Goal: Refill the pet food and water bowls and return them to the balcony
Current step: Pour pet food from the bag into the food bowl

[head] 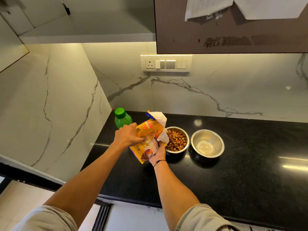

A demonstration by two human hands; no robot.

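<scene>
Hands both clamped on yellow pet food bag [146,139] with a torn white mouth, left hand [127,135] over its upper side, right hand [158,153] (thin black cord at the wrist) under its lower end, mouth tipped toward 3 o'clock over round steel food bowl [177,140] heaped with brown kibble. Second round steel bowl [207,143], holding nothing visible, just beside the first at 3 o'clock on polished black stone counter [233,189]; green plastic bottle [122,118] with a green cap upright at 11 o'clock from the bag, near the corner.
</scene>
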